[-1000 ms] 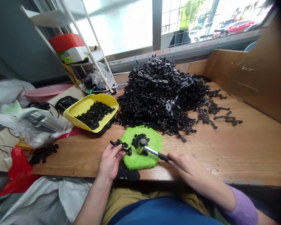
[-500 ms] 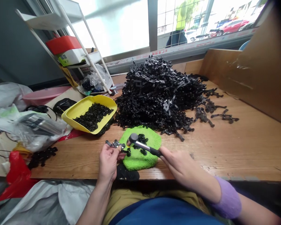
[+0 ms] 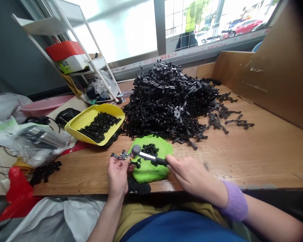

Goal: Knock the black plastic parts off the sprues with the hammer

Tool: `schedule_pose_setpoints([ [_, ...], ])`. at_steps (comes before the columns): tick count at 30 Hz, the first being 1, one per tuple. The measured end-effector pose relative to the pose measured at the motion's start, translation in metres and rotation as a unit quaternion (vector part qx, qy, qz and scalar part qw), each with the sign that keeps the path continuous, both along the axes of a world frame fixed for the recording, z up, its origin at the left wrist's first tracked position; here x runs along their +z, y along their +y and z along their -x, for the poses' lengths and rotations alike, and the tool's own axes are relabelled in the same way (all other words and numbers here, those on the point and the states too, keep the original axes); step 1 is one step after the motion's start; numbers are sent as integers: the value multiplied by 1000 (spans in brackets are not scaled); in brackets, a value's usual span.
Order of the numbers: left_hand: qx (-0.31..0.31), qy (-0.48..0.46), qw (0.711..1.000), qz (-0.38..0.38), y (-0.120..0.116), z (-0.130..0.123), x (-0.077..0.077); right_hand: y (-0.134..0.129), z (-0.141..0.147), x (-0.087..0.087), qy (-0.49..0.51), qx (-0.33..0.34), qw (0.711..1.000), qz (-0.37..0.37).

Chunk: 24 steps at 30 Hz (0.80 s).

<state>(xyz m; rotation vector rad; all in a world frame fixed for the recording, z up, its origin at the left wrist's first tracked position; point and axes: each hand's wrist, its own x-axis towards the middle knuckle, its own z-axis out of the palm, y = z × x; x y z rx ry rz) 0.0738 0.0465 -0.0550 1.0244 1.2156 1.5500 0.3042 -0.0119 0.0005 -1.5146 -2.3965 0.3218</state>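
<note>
My right hand [image 3: 185, 173] is closed around the black handle of a small hammer [image 3: 147, 157]. The hammer's round grey head is over the fingertips of my left hand [image 3: 119, 173], at the left edge of a green cloth [image 3: 151, 176]. Pinched in my left hand is a black jointed linkage piece [image 3: 120, 155] with round rivet-like ends; my fingers hide part of it. Several small black parts [image 3: 150, 149] lie on the cloth behind the hammer. Whether the hammer head touches the linkage, I cannot tell.
A large heap of black linkage pieces [image 3: 169, 101] fills the table's back middle. Left of it stands a yellow tray [image 3: 75, 129] holding small black parts. A white shelf rack [image 3: 91, 64] rises at the back left, and a brown board [image 3: 272, 77] borders the right.
The hammer head and my right hand have shifted slightly left, bringing the head over my left fingertips. My left hand still holds the linkage piece. The whole view has shifted a little.
</note>
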Motion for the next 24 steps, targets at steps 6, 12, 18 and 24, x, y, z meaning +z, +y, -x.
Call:
schedule_pose_setpoints([
  [6,1,7,1000,-3,-1,0,-2,1,-2,3,-27,-1,1000,-6],
  [12,-6,13,1000,-3,-2,1,0,-1,3,3,-67,4,998,-7],
  [18,-39,-48,997,35,-7,5,3,1,3,-1,-37,-14,999,34],
  [24,-102,-219,970,35,-28,33,22,-20,-43,-25,270,-84,954,104],
])
